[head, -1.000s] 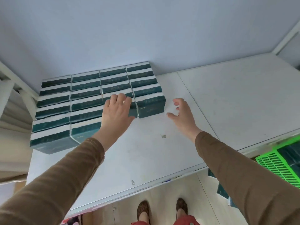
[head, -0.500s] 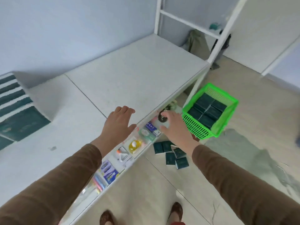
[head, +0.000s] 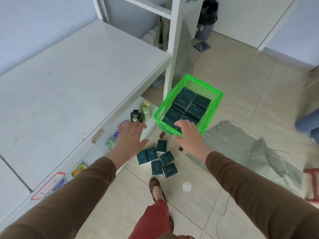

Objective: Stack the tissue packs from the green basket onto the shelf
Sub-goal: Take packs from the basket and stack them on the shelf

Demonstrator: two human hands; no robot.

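Both brown-sleeved arms reach forward, the left hand (head: pixel 130 140) spread and holding nothing, the right hand (head: pixel 187 133) loosely extended and also holding nothing. Below and between the hands, six loose dark green rectangular tissue packs (head: pixel 158 160) lie on the beige tiled floor (head: pixel 241 80). Just beyond the right fingertips sits the bright green plastic lattice basket (head: pixel 174 99), filled with more dark green packs (head: pixel 188 105). Left of the left hand stretches the white flat shelf (head: pixel 69 80).

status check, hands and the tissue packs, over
Left hand and right hand open, empty. Green basket holds tissue packs. Loose packs on floor by foot.
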